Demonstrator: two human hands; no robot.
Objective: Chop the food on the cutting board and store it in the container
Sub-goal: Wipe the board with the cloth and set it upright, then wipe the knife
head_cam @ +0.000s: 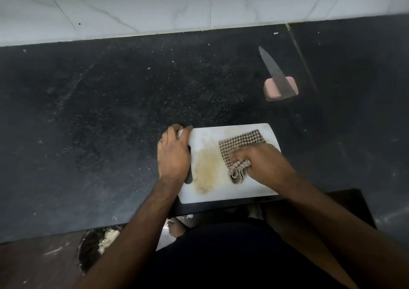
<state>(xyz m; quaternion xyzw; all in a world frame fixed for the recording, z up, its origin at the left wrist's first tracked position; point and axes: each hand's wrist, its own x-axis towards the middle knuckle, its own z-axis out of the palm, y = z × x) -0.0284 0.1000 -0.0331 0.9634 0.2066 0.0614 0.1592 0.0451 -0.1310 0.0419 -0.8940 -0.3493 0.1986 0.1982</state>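
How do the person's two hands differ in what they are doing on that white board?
The left hand grips the cutting board by its left edge, near the handle slot, while the right hand holds a checkered cloth on the board's top. The left hand holds bare plastic; the right hand has cloth bunched in its fingers. The left sits at the rim, the right further in. Both touch the same board.

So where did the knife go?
In the head view, the knife lies at the far right of the dark counter, resting across a pink block, beyond the white cutting board.
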